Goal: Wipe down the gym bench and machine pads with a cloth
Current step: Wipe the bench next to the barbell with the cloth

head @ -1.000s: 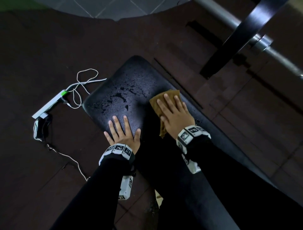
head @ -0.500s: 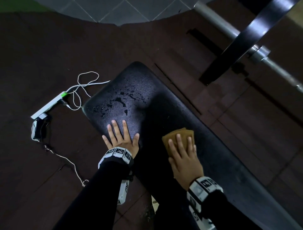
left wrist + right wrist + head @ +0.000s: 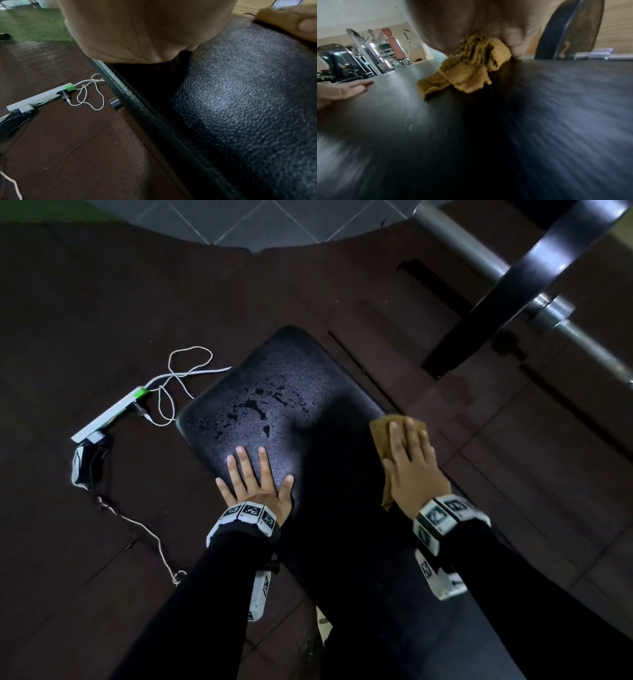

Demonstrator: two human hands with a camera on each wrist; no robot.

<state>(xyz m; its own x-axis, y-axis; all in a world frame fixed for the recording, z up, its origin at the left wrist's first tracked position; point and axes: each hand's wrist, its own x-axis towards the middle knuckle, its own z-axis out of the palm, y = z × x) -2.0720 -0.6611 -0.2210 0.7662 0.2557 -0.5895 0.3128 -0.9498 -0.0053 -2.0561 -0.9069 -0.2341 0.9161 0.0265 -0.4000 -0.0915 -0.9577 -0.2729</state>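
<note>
— Cloth point(image 3: 383, 429) first: where is it sitting, and what is it going to feel like?

— I am seeing it lying on the bench pad point(image 3: 294, 392), close to the pad's right-hand edge, with my right hand point(image 3: 412, 465) lying flat on top of it. The fingers are running straight and close together, pressing down rather than curling round it. In the right wrist view it is bunching into soft folds behind the palm, so I am judging it light, limp and easily crumpled; it is likely to ride up under the hand unless I am keeping broad pressure on it.

— So where are you taking hold?

— I am not pinching it at all. I am judging a flat palm over the middle of the cloth the best hold, with the loose corner trailing toward my wrist tucked in if it starts dragging.

— And the other hand?

— My left hand point(image 3: 255, 482) is resting on the pad near its left edge, fingers spread apart and straight, holding nothing. I am reading that as bracing.

— How is the pad behaving?

— It is looking like pebbled black vinyl, firm but cushioned, and droplets point(image 3: 255, 407) are lying on the far end, well apart from the cloth. Wet vinyl is probably going to be slippery, so the cloth may be skating rather than soaking unless I am slowing down there.

— Anything nearby worth minding?

— A power strip point(image 3: 109, 414) with a white cable point(image 3: 181, 381) is lying on the floor just left of the bench, and a barbell point(image 3: 486, 273) is crossing the upper right.
</note>
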